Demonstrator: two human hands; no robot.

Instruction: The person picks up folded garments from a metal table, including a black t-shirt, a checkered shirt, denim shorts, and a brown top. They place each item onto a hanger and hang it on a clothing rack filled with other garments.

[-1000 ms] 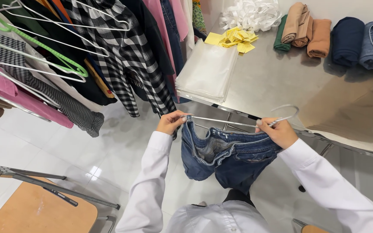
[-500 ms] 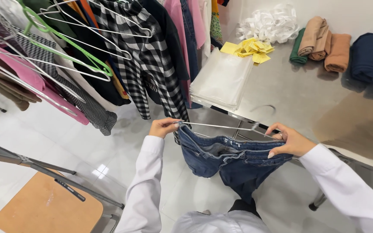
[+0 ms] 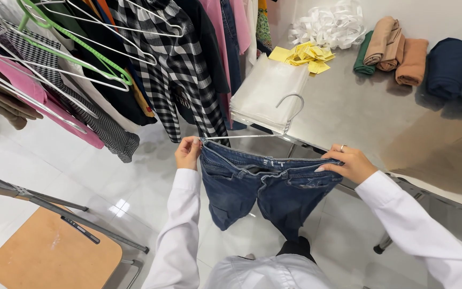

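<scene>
A pair of dark blue jeans (image 3: 258, 190) hangs by its waistband from a metal hanger (image 3: 274, 126) whose hook points up toward the table. My left hand (image 3: 188, 152) grips the left end of the waistband and hanger. My right hand (image 3: 347, 163), with a ring on one finger, holds the right end of the waistband. The jeans' legs dangle in front of my white shirt. Both sleeves are white.
A rack of clothes on wire and green hangers (image 3: 108, 69) fills the upper left. The grey table (image 3: 380, 118) carries clear bags (image 3: 268, 91), yellow tags (image 3: 303, 53), white ribbon (image 3: 327, 24) and folded garments (image 3: 418, 59). A wooden chair (image 3: 49, 257) stands lower left.
My hands have spread wider and pulled the waistband straight, and the hanger's hook now stands up. The view shifted so the rack and table sit closer.
</scene>
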